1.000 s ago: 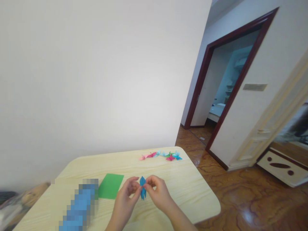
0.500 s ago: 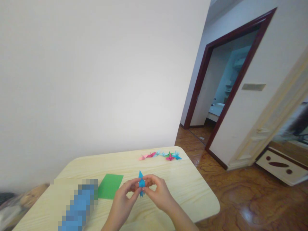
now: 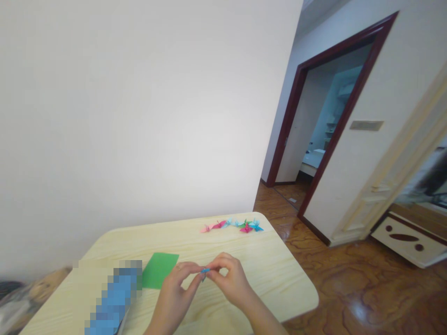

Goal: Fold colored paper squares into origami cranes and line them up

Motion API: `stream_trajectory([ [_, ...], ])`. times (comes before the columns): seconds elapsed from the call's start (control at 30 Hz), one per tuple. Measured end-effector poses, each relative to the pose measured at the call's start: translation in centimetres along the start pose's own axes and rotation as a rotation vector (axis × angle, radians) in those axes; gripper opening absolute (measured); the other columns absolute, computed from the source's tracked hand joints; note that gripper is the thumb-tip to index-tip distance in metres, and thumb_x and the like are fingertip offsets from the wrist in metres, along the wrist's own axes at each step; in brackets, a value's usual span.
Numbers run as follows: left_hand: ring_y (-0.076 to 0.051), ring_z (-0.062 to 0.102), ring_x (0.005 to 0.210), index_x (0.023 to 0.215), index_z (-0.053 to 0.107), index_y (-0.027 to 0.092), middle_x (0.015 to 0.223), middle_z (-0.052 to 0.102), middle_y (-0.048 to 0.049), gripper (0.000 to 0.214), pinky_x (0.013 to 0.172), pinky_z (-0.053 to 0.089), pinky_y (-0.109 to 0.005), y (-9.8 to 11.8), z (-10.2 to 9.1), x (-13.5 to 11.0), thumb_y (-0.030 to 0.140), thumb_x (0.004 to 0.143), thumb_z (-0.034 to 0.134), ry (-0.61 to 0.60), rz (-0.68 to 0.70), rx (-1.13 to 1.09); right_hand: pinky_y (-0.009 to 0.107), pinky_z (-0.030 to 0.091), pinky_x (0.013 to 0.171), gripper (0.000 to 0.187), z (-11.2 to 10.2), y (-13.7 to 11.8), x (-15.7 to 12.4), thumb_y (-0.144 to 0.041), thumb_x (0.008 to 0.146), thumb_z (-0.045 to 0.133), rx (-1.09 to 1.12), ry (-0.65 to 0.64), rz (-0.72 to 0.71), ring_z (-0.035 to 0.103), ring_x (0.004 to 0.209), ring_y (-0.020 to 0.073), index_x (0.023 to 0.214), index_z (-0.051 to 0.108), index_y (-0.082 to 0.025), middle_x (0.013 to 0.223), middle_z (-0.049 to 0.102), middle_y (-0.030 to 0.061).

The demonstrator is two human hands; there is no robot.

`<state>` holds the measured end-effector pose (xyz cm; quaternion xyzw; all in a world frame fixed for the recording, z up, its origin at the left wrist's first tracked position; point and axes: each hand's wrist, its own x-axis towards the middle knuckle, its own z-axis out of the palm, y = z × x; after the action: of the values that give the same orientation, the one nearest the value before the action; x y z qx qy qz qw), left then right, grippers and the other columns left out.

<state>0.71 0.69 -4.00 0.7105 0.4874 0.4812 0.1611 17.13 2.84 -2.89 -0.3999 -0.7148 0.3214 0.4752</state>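
Note:
Between my two hands is a small piece of folded blue paper (image 3: 205, 271), held above the table. My left hand (image 3: 179, 284) pinches it from the left with thumb and forefinger. From the right, my right hand (image 3: 228, 277) grips it the same way, fingers curled. Much of the paper is hidden by the fingertips, and its narrow edge shows. A flat green paper sheet (image 3: 160, 270) lies on the table just left of my left hand.
Several folded paper cranes (image 3: 246, 226) in pink, red, green and blue line the back right of the pale wooden table (image 3: 279, 279). A blurred-out blue item (image 3: 115, 298) lies at the front left. A white wall (image 3: 157, 116) stands behind the table.
The blue paper was upright with its point facing away; now it is folded or turned so that only a thin part shows. My hands stay in nearly the same place.

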Motion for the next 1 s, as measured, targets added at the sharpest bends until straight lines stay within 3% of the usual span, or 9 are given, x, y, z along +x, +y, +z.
stream_trajectory([
  [0.2,-0.018,0.060,0.061,0.070,0.068,0.022,0.063,0.068,-0.0014,0.014,0.059,0.046,-0.028,0.3,0.0,-0.1,0.033,0.074,0.060,-0.064,-0.148,-0.044,0.023,0.042,0.060,0.008,0.4,0.4,0.0,-0.011,0.067,0.066,-0.065,-0.052,0.057,0.056,0.065,0.0138,0.063,0.066,-0.018,0.064,0.060,-0.0004],
  [0.33,-0.019,0.063,0.065,0.075,0.068,0.020,0.069,0.070,-0.0029,0.017,0.060,0.047,-0.027,-0.1,0.2,0.2,0.036,0.072,0.061,-0.140,-0.284,-0.259,0.022,0.044,0.056,0.015,0.9,1.0,0.0,-0.009,0.066,0.063,0.088,-0.011,0.213,0.057,0.060,0.0131,0.078,0.063,-0.017,0.064,0.061,-0.0017],
  [0.47,-0.018,0.063,0.067,0.075,0.066,0.017,0.070,0.069,-0.0040,0.020,0.062,0.049,-0.027,-0.6,0.3,0.2,0.037,0.069,0.065,-0.151,-0.362,-0.449,0.025,0.046,0.065,0.006,0.7,0.4,-0.1,-0.012,0.068,0.062,0.084,-0.004,0.164,0.060,0.066,0.0149,0.073,0.063,-0.017,0.068,0.064,0.0005],
  [0.6,-0.017,0.061,0.064,0.070,0.064,0.018,0.066,0.064,-0.0012,0.013,0.059,0.048,-0.026,-0.6,0.3,0.2,0.030,0.065,0.068,-0.098,-0.339,-0.465,0.025,0.047,0.069,0.011,0.1,-0.6,-0.3,-0.011,0.070,0.059,0.062,-0.039,0.053,0.060,0.071,0.0146,0.077,0.064,-0.017,0.074,0.066,0.0016],
  [0.7,-0.019,0.062,0.074,0.068,0.063,0.020,0.075,0.065,-0.0026,0.008,0.062,0.050,-0.026,-0.4,0.1,0.2,0.026,0.066,0.068,-0.081,-0.271,-0.439,0.025,0.046,0.071,0.017,-0.2,-0.9,-0.5,-0.010,0.069,0.060,0.063,-0.094,-0.026,0.060,0.073,0.0142,0.084,0.063,-0.018,0.078,0.065,0.0007],
  [0.8,-0.021,0.062,0.084,0.067,0.065,0.021,0.087,0.067,-0.0057,0.004,0.068,0.050,-0.029,-0.3,-0.2,0.2,0.025,0.069,0.065,-0.101,-0.222,-0.388,0.025,0.046,0.071,0.017,-0.4,-0.7,-0.5,-0.015,0.068,0.064,0.046,-0.112,-0.026,0.060,0.073,0.0145,0.085,0.063,-0.018,0.078,0.065,0.0004],
  [1.0,-0.023,0.063,0.084,0.071,0.066,0.023,0.089,0.071,-0.0060,0.008,0.071,0.048,-0.032,0.3,-0.5,0.3,0.029,0.072,0.061,-0.095,-0.203,-0.263,0.025,0.046,0.072,0.014,-0.7,-0.7,-0.2,-0.018,0.066,0.068,0.035,-0.098,0.002,0.060,0.077,0.0153,0.078,0.062,-0.017,0.079,0.065,0.0010],
])
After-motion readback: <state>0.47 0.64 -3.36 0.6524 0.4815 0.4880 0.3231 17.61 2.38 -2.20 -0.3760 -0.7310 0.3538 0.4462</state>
